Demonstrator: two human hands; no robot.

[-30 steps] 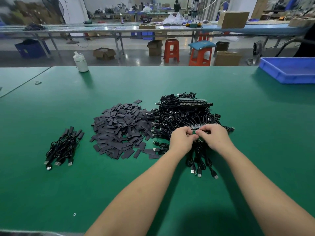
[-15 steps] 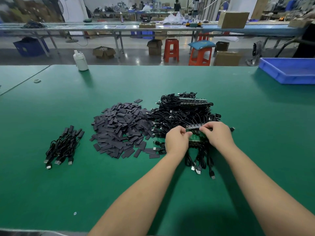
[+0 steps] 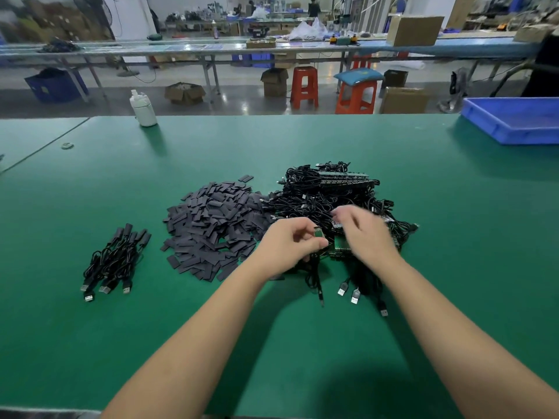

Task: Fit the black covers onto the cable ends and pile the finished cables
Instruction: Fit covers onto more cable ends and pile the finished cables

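Left hand [image 3: 292, 246] grip pinches small green board-ended black cable [image 3: 318, 234]; right hand [image 3: 363, 234] blurred, grip unclear. Tangled cords below could snag.

Factory assembly hall: long workbenches [image 3: 211, 48], stools [image 3: 304, 86], cartons [image 3: 414, 30].

Head-worn view, forward and down over green table [image 3: 302, 140]

bright overhead light is cast evenly; soft shadows are thrown under the forearms. the right hand [image 3: 364, 234] is motion-blurred; edges are bowed by wide-angle distortion.
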